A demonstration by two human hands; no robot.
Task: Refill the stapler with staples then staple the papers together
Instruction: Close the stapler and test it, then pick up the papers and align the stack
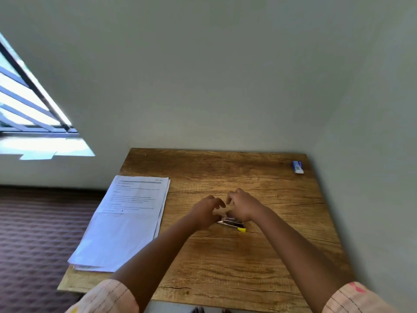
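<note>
A small stapler [232,223] with a metal body and a yellow end lies on the wooden table [225,256] near its middle. My right hand [240,205] rests over the stapler's far end, its fingers curled on it. My left hand [206,212] is just left of the stapler with fingers spread, close to it; whether it touches is hidden. A stack of printed papers [126,222] lies on the table's left side. A small blue and white staple box [297,167] sits at the far right corner.
The table stands against a plain wall on its far and right sides. Its left edge drops to a patterned carpet [33,233]. A window [27,105] is at the left. The papers overhang the left front edge slightly.
</note>
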